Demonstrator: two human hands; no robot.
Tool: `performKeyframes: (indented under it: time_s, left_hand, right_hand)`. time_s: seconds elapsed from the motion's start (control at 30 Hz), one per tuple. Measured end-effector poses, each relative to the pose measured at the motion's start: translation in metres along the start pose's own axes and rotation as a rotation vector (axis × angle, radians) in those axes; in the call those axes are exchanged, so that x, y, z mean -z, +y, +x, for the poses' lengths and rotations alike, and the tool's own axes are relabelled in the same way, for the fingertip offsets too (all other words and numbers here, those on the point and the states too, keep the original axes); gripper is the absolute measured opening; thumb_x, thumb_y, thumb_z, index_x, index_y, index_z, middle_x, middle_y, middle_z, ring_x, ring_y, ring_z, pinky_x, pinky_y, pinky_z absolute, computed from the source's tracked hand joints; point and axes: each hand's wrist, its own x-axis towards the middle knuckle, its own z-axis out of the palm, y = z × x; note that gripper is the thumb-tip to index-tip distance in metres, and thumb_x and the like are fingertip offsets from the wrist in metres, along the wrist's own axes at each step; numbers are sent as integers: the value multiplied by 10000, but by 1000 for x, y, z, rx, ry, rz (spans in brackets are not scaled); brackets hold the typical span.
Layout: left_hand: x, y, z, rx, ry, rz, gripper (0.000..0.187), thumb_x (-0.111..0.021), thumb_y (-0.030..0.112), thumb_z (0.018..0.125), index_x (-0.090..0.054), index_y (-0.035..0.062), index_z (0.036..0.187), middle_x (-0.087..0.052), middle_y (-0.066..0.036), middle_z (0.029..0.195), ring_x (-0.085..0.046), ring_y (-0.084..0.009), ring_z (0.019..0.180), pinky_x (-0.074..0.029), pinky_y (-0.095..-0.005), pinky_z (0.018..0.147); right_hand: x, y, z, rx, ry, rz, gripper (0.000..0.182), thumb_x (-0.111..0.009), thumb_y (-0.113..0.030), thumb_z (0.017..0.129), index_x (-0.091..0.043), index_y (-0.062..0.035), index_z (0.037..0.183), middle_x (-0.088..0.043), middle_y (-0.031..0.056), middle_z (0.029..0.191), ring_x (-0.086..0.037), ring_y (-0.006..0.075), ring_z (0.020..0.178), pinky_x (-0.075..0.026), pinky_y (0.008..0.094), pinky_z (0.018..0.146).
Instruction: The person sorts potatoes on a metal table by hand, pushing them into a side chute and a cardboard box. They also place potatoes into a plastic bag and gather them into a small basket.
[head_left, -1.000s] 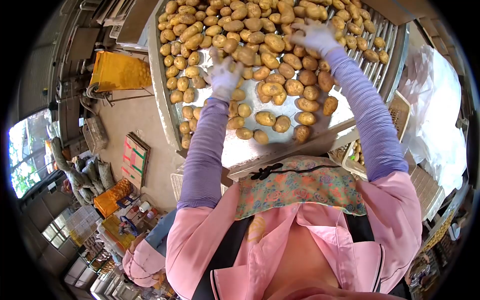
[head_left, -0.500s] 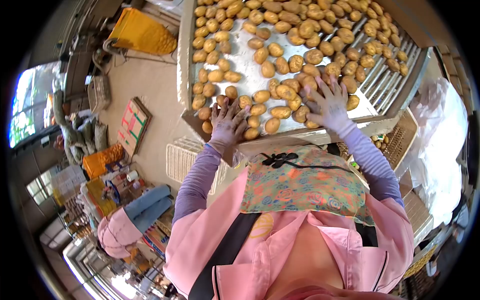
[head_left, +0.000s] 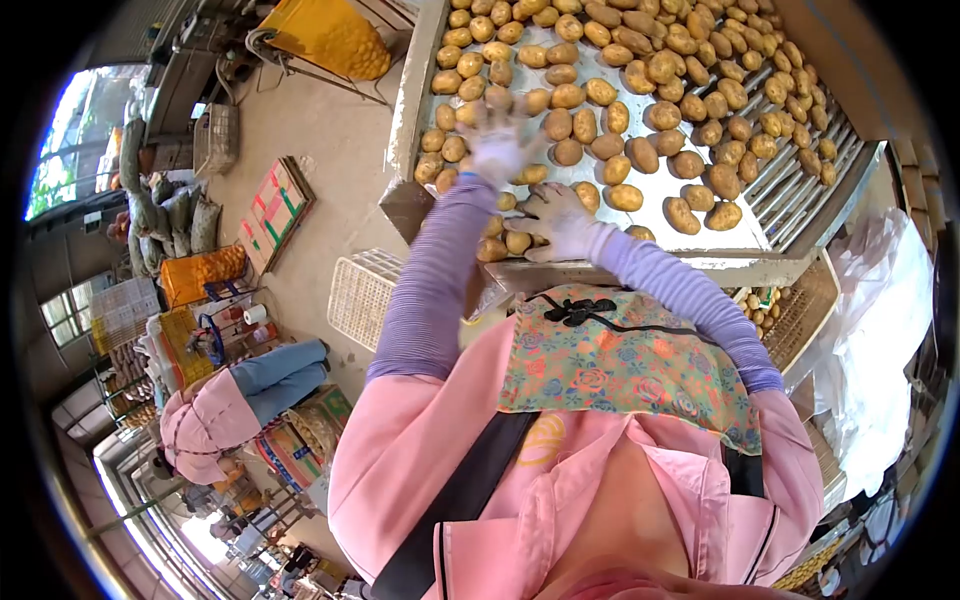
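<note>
Many potatoes (head_left: pixel 643 154) lie over a pale metal sorting table (head_left: pixel 665 212) with a slatted roller part at its right. My left hand (head_left: pixel 503 143), gloved and blurred by motion, reaches over potatoes on the table's left side with its fingers spread. My right hand (head_left: pixel 560 222), also gloved, lies near the front edge, below and right of the left hand. Its spread fingers point left, beside a few potatoes near the front left corner. Neither hand is closed round a potato.
A white plastic crate (head_left: pixel 365 297) stands below the table's left corner. Under the right side is a basket (head_left: pixel 808 310) with potatoes, beside clear plastic sheeting (head_left: pixel 868 350). A co-worker (head_left: pixel 215 415) bends at the lower left. A yellow container (head_left: pixel 328 38) stands upper left.
My left hand has moved forward over the potatoes. My right hand has swept left from the roller side to the front edge beside it. The view has shifted, and potatoes near the front have moved.
</note>
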Motion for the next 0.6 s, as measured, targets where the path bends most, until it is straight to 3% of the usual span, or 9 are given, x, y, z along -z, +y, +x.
performKeyframes:
  time_s: [0.07, 0.13, 0.2, 0.23, 0.27, 0.33, 0.37, 0.53, 0.6]
  left_hand:
    - [-46, 28, 3, -185, 103, 4, 725, -378, 619, 1028, -269, 249, 1642, -174, -190, 1708, -213, -474, 1543, -50, -591, 1262]
    - [-63, 38, -40, -402, 173, -373, 671, -435, 560, 1032, -333, 253, 1619, -259, -180, 1685, -290, -443, 1524, -61, -619, 1251]
    - [-35, 12, -90, -479, 83, -261, 668, -473, 546, 1020, -344, 266, 1612, -265, -157, 1686, -275, -429, 1531, -121, -614, 1247]
    - [-21, -9, -104, -566, -3, -147, 668, -511, 532, 1008, -355, 279, 1606, -271, -134, 1686, -259, -415, 1537, -180, -608, 1242]
    - [-19, -29, -113, -565, -11, -148, 668, -511, 532, 1008, -355, 279, 1606, -271, -134, 1686, -259, -415, 1537, -180, -608, 1242]
    - [-21, -69, -129, -501, 99, 82, 649, -586, 481, 991, -407, 275, 1581, -330, -135, 1652, -321, -399, 1503, -236, -602, 1220]
    - [-15, -92, -131, -480, 86, 23, 650, -588, 489, 989, -414, 275, 1578, -327, -137, 1654, -324, -397, 1501, -245, -603, 1214]
    - [16, -145, -84, -249, 9, 68, 665, -547, 536, 1000, -396, 271, 1591, -247, -144, 1695, -288, -383, 1529, -239, -596, 1218]
    - [13, -150, -41, -182, 56, 82, 685, -505, 571, 1006, -379, 254, 1600, -263, -160, 1689, -263, -417, 1534, -246, -599, 1215]
  right_hand:
    - [14, 25, -23, 160, 267, 230, 391, -761, -352, 813, -742, -206, 1174, -718, 49, 1144, -634, 301, 1100, -468, 457, 959]
    - [41, 60, -59, 187, 311, 309, 274, -748, -238, 839, -763, -137, 1093, -738, 61, 1065, -673, 292, 1006, -482, 434, 924]
    - [99, 76, -92, 49, 365, 26, 440, -750, -379, 823, -731, -162, 1205, -679, 113, 1232, -597, 341, 1178, -438, 521, 970]
    - [95, 89, -126, -146, 235, -137, 640, -778, -487, 758, -674, -221, 1331, -580, 111, 1420, -500, 377, 1318, -367, 589, 1075]
    - [95, 90, -149, -315, 67, -218, 876, -822, -532, 672, -556, -290, 1471, -496, 67, 1527, -411, 385, 1426, -261, 623, 1183]
    - [85, 89, -168, -387, -291, -288, 1075, -844, -545, 623, -398, -332, 1578, -461, 24, 1569, -355, 373, 1485, -176, 623, 1241]
    - [72, 88, -168, -375, -203, -257, 1159, -855, -542, 597, -331, -324, 1608, -470, -7, 1561, -342, 362, 1500, -180, 631, 1238]
    - [38, 62, -99, -234, -81, -79, 1115, -884, -473, 573, -409, -277, 1562, -488, 109, 1531, -380, 350, 1477, -238, 595, 1219]
    - [37, 41, -50, -246, -179, 11, 1023, -870, -489, 627, -449, -267, 1533, -479, 149, 1532, -323, 388, 1504, -208, 614, 1224]
